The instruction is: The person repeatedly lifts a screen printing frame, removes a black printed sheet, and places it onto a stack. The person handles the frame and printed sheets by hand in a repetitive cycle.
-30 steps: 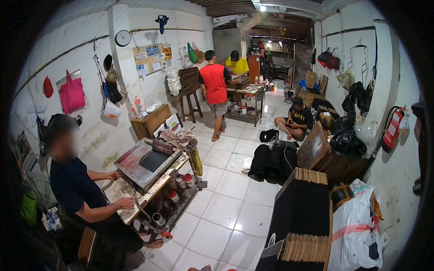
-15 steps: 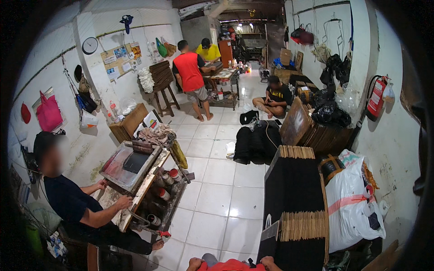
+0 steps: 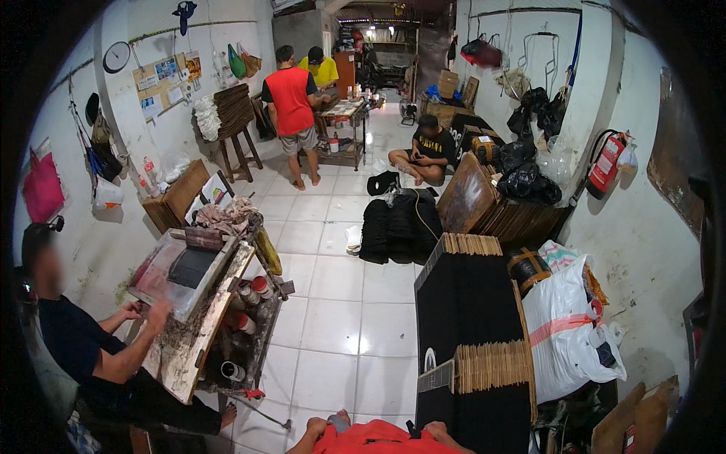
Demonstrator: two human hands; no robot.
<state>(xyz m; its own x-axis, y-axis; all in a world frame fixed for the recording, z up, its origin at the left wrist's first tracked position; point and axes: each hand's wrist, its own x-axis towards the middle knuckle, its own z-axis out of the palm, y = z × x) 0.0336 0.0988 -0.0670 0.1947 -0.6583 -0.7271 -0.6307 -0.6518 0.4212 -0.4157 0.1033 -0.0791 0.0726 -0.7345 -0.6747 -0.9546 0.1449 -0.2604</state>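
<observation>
At the lower edge, my left hand [image 3: 316,427] rests against the left side of my red shirt [image 3: 370,437]. My right hand [image 3: 436,430] lies at the shirt's right side, nearest to the stacked boards covered in black cloth [image 3: 473,303]. The fingers of both hands are too small and partly hidden to make out. Nothing shows in either hand. Brown board edges [image 3: 495,368] stick out in rows from the black stack. To the left, a co-worker in a dark shirt [image 3: 76,333] sits with both hands by a framed printing screen [image 3: 181,272] on a worn worktable [image 3: 178,356].
Paint cans [image 3: 261,287] stand under the worktable. Black cloth bundles [image 3: 401,227] lie on the tiled floor [image 3: 325,325], near a seated person [image 3: 429,155]. Two people stand at a far table [image 3: 344,110]. A white sack [image 3: 567,325] and a fire extinguisher [image 3: 607,165] are at right.
The whole view has shifted, so most things sit further left and slightly higher. The co-worker's hand has risen from the table edge toward the screen frame, and the near edge of the screen has been lifted or moved.
</observation>
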